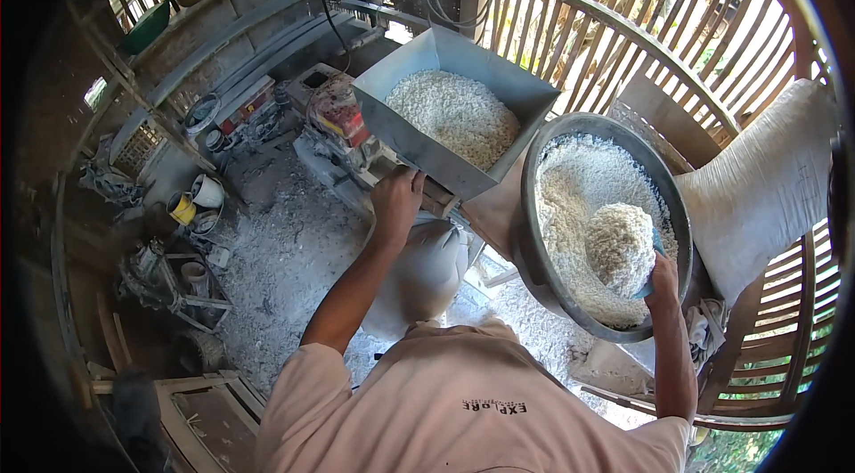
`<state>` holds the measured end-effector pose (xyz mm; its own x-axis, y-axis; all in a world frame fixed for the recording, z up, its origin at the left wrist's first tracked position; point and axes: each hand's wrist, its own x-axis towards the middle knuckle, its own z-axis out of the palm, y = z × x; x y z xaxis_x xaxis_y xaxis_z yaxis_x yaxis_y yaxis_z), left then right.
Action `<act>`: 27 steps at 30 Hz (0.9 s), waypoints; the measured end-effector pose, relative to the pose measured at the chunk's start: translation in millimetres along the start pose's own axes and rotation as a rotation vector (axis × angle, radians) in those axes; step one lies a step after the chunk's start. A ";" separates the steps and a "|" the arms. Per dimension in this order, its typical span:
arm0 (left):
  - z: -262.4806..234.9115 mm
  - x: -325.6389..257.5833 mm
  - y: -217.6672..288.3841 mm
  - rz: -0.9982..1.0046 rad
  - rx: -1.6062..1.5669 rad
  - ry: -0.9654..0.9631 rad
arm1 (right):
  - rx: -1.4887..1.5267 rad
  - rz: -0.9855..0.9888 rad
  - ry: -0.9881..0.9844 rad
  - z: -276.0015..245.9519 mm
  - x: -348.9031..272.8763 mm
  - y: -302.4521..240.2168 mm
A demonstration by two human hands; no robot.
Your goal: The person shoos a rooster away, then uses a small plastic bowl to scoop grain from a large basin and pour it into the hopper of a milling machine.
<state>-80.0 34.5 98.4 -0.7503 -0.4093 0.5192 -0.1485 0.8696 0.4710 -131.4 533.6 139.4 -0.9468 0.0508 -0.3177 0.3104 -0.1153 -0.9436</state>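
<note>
— Where the red machine (337, 117) meets the metal hopper (427, 152), how is the left hand (398, 197)?
— Fingers curled at the hopper's near side; cannot tell if they grip. Pale grain (452, 117) inside the hopper.
— Farther right?
— Grey basin (529, 206), more grain within. Over it, blue scoop (658, 242), heaped, right hand (663, 284) closed around its edge. White sack (766, 197) beyond.

The far hopper (419, 148) is smooth, dull sheet metal; the right basin (529, 206), smooth and matt, holds rough grain (570, 215). The sack (766, 179) farther right looks like woven plastic, the near shirt (481, 375) matt cloth.
</note>
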 end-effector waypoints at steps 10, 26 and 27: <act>17.9 -3.5 -10.8 0.220 0.158 0.047 | 0.002 -0.017 -0.014 9.0 -3.8 -3.7; -2.9 9.7 -14.6 -0.699 -1.309 -0.097 | -0.018 -0.049 0.049 16.0 -12.6 -14.2; -2.8 10.9 -13.6 -0.670 -1.362 -0.096 | -0.023 -0.054 0.037 12.9 -11.0 -12.8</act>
<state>-84.4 17.5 99.7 -0.8338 -0.5472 -0.0726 0.1808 -0.3951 0.9007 -126.0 521.7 156.2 -0.9585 0.0933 -0.2694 0.2615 -0.0886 -0.9611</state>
